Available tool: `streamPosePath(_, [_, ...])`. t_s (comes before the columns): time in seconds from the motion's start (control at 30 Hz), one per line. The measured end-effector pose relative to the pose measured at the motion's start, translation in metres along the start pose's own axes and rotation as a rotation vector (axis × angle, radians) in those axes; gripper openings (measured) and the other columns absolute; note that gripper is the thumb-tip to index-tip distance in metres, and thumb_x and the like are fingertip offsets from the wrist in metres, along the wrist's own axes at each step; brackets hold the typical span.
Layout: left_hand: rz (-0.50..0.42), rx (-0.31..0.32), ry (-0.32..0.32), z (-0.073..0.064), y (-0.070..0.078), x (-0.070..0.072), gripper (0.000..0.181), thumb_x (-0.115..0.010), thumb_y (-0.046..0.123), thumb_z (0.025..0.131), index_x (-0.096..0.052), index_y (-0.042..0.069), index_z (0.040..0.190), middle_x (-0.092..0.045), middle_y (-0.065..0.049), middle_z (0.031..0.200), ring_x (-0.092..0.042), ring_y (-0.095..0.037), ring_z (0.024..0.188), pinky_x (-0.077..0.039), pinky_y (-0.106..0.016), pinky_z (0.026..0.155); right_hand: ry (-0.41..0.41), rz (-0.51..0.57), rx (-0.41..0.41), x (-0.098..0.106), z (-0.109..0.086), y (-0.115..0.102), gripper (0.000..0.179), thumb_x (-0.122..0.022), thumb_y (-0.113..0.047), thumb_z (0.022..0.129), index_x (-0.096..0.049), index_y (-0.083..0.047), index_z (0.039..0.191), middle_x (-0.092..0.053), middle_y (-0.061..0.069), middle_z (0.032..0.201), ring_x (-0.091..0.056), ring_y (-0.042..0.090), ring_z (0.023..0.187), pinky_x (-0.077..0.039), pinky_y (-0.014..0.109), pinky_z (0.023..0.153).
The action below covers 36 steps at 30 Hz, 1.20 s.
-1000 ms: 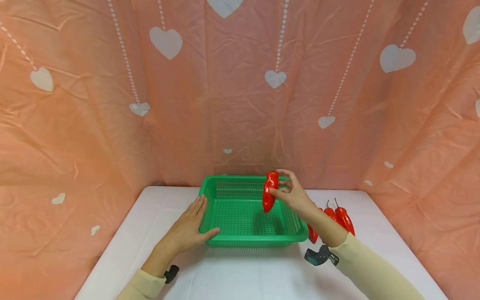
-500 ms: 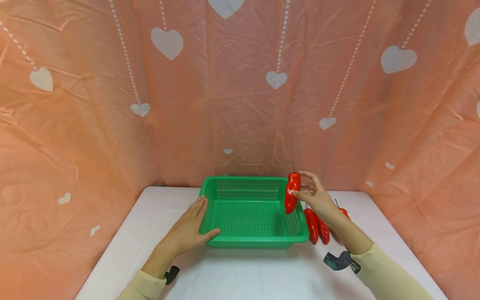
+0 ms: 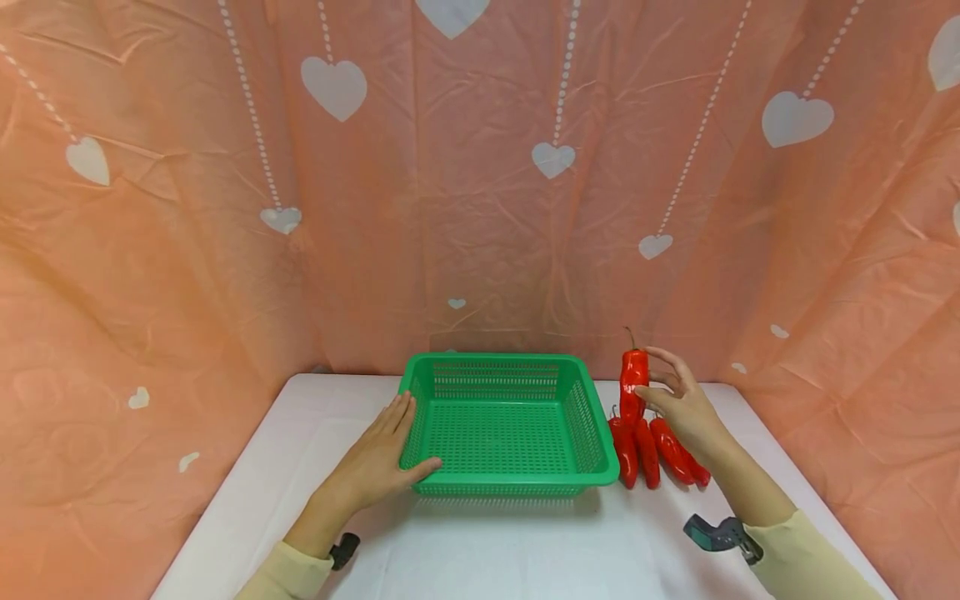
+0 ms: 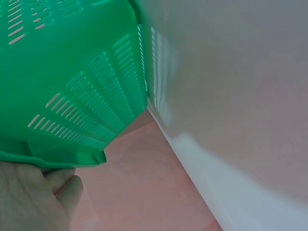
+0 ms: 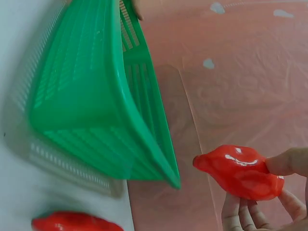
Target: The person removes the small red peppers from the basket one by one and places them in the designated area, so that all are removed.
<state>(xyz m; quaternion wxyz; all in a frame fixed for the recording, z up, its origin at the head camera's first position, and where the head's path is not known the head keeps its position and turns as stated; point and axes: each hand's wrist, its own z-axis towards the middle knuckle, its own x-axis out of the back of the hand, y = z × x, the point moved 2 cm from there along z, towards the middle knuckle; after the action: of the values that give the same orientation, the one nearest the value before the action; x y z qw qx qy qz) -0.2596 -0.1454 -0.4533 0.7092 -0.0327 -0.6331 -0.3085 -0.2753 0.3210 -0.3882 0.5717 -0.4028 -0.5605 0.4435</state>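
A green plastic basket [image 3: 510, 478] with perforated walls stands on the table, nothing in it. At its left rim rests my left hand [image 3: 378, 454], fingers straight along the side and thumb over the front corner. My right hand [image 3: 686, 408] pinches a red chili pepper [image 3: 633, 379] between thumb and fingers, its stem up, to the right of the basket. In the right wrist view the pepper [image 5: 240, 171] hangs beyond the basket's rim, the thumb on one side. Beneath it, several more red peppers [image 3: 624, 454] lie in a row beside the basket's right wall.
The table [image 3: 510, 550] has a white cover. Behind and at both sides hangs a peach-coloured sheet [image 3: 480, 208] with white hearts. A dark wrist device [image 3: 722, 533] sits at the right forearm, and another [image 3: 343, 550] at the left.
My right hand has carried the pepper rightward, from over the basket to above the other peppers. More of those peppers show now. The left hand stays at the basket's rim.
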Motion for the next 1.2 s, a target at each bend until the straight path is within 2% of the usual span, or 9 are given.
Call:
streamPosePath(0.1, [-0.001, 0.0, 0.001, 0.0, 0.0, 0.0, 0.109, -0.057, 0.07, 0.102, -0.019, -0.009, 0.167, -0.014, -0.025, 0.177, -0.013, -0.04, 0.165, -0.018, -0.054, 0.133, 0.023, -0.007, -0.013, 0.008, -0.003, 0.006, 0.079, -0.066, -0.027, 0.109, -0.018, -0.028, 0.171, -0.037, 0.023, 0.163, -0.053, 0.037, 0.137, -0.046, 0.066, 0.115])
streamPosePath(0.23, [0.003, 0.001, 0.0, 0.0, 0.0, -0.001, 0.109, -0.057, 0.07, 0.102, -0.018, -0.008, 0.167, -0.014, -0.025, 0.177, -0.013, -0.04, 0.165, -0.018, -0.054, 0.133, 0.048, -0.02, -0.035, 0.018, -0.006, 0.015, 0.074, -0.065, -0.029, 0.109, -0.021, -0.018, 0.168, -0.037, 0.023, 0.164, -0.056, 0.022, 0.128, -0.056, 0.041, 0.109])
streamPosePath(0.37, [-0.001, 0.004, -0.001, 0.0, 0.0, -0.001, 0.109, -0.057, 0.07, 0.102, -0.018, -0.008, 0.167, -0.013, -0.025, 0.177, -0.013, -0.04, 0.165, -0.018, -0.054, 0.133, 0.07, -0.036, -0.074, 0.029, -0.009, 0.026, 0.07, -0.063, -0.029, 0.11, -0.025, -0.009, 0.165, -0.035, 0.026, 0.166, -0.051, 0.025, 0.134, -0.057, 0.02, 0.096])
streamPosePath(0.5, [-0.006, 0.008, -0.005, 0.0, 0.0, -0.002, 0.11, -0.057, 0.071, 0.101, -0.016, -0.007, 0.167, -0.012, -0.024, 0.177, -0.011, -0.039, 0.165, -0.017, -0.054, 0.133, 0.093, -0.043, -0.11, 0.04, -0.009, 0.04, 0.071, -0.061, -0.028, 0.111, -0.022, -0.005, 0.166, -0.031, 0.03, 0.168, -0.043, 0.041, 0.144, -0.058, 0.019, 0.092])
streamPosePath(0.6, [-0.008, 0.012, -0.003, 0.0, -0.001, -0.001, 0.111, -0.057, 0.072, 0.101, -0.016, -0.007, 0.167, -0.011, -0.023, 0.178, -0.011, -0.039, 0.165, -0.017, -0.055, 0.133, 0.111, -0.065, -0.114, 0.049, -0.009, 0.051, 0.071, -0.059, -0.027, 0.112, -0.02, -0.001, 0.165, -0.031, 0.032, 0.166, -0.044, 0.042, 0.143, -0.057, 0.016, 0.089])
streamPosePath(0.8, [-0.006, 0.014, -0.003, -0.001, -0.001, -0.001, 0.111, -0.056, 0.072, 0.101, -0.016, -0.007, 0.168, -0.011, -0.023, 0.178, -0.011, -0.039, 0.165, -0.018, -0.055, 0.133, 0.128, -0.095, -0.095, 0.068, -0.01, 0.071, 0.057, -0.061, -0.027, 0.111, -0.035, -0.007, 0.157, -0.036, 0.029, 0.16, -0.055, 0.011, 0.118, -0.058, 0.017, 0.088])
streamPosePath(0.93, [-0.012, 0.015, -0.012, -0.001, -0.001, -0.002, 0.11, -0.056, 0.071, 0.102, -0.016, -0.006, 0.168, -0.011, -0.023, 0.178, -0.011, -0.038, 0.166, -0.018, -0.055, 0.133, 0.115, -0.1, -0.124, 0.081, -0.011, 0.082, 0.057, -0.06, -0.028, 0.111, -0.034, -0.005, 0.156, -0.036, 0.035, 0.158, -0.055, -0.007, 0.101, -0.06, 0.021, 0.088])
streamPosePath(1.03, [-0.01, 0.011, -0.01, -0.001, -0.001, -0.002, 0.109, -0.056, 0.071, 0.102, -0.016, -0.006, 0.168, -0.012, -0.023, 0.178, -0.011, -0.038, 0.165, -0.018, -0.055, 0.133, 0.109, -0.125, -0.164, 0.089, -0.011, 0.088, 0.066, -0.057, -0.029, 0.112, -0.025, 0.004, 0.16, -0.033, 0.041, 0.159, -0.055, -0.011, 0.095, -0.061, 0.022, 0.089])
streamPosePath(1.2, [0.002, 0.012, -0.005, 0.0, 0.0, -0.001, 0.109, -0.056, 0.071, 0.102, -0.017, -0.007, 0.168, -0.012, -0.023, 0.178, -0.011, -0.038, 0.165, -0.017, -0.054, 0.133, 0.101, -0.169, -0.229, 0.099, -0.011, 0.095, 0.071, -0.052, -0.03, 0.114, -0.017, 0.009, 0.162, -0.033, 0.041, 0.158, -0.055, -0.004, 0.101, -0.061, 0.022, 0.089])
